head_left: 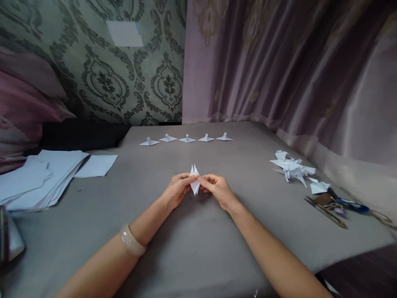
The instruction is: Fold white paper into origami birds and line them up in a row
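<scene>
Between my two hands, above the middle of the grey table [192, 248], is a folded white paper piece [195, 188]. It is narrow and diamond-shaped, with two thin points upward and its lower tip toward me. My left hand [180, 186] pinches its left side, the thumb lying across the front. My right hand [217, 188] grips the right edge between thumb and fingers. Farther back, several small folded white paper figures [187, 138] stand in a row, each with flat side points and a raised middle.
Stacked white paper sheets [62, 169] lie at the left, near a dark cloth [83, 134]. To the right are a heap of folded paper pieces [293, 167], blue-handled scissors [353, 205] and a pointed tool [325, 212]. A curtain [242, 62] hangs along the table's right side.
</scene>
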A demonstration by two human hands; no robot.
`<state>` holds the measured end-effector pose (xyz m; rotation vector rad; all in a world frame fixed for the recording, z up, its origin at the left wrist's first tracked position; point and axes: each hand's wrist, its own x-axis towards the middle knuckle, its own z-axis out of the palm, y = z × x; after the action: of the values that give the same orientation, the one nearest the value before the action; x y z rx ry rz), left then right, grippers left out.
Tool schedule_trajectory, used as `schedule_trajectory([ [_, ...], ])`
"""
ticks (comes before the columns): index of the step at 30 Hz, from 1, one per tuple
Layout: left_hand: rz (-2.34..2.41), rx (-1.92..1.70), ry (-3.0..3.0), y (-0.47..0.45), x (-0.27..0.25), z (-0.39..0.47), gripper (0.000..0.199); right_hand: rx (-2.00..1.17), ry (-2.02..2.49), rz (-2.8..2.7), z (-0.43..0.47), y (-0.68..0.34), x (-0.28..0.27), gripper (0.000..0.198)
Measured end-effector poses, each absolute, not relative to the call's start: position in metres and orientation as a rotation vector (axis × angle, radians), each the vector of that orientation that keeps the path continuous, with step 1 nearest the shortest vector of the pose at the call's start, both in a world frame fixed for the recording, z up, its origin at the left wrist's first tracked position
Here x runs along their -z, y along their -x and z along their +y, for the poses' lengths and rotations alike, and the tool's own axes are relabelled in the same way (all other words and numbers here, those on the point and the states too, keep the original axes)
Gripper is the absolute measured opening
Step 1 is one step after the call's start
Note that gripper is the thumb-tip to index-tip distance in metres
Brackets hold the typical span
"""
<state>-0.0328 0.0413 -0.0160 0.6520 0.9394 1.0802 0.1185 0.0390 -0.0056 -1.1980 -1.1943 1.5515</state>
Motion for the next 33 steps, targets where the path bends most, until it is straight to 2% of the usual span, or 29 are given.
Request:
schedule_trajectory([
  [2,0.921,-1.091,-0.655,0.033,0.016,0.041,0.032,-1.553,1.193,-1.176,0.037,-0.116,0.007,0.033],
  [7,0.891,-1.009,-0.596,0.043,0.015,0.044,0.063,-1.572,1.239,-1.109,0.037,-0.119,0.009,0.028],
  [8,0.904,-1.004,-0.618,0.045,0.016,0.045,0.062,-1.565,1.244,-1.113,0.037,-0.12,0.01,0.026],
  [12,0.994,-1.06,-0.83,0.048,0.021,0.041,0.037,-1.546,1.272,-1.146,0.038,-0.122,0.013,0.021],
  [18,1.101,-1.098,-0.991,0.046,0.024,0.037,0.029,-1.456,1.332,-1.33,0.041,-0.12,0.021,0.023],
  [26,1.278,-1.094,-1.235,0.043,0.029,0.036,0.027,-0.991,1.322,-1.632,0.045,-0.127,0.031,0.016],
  [33,1.452,-0.995,-1.492,0.042,0.028,0.033,0.015,-0.615,1.243,-2.126,0.032,-0.126,0.022,0.031],
])
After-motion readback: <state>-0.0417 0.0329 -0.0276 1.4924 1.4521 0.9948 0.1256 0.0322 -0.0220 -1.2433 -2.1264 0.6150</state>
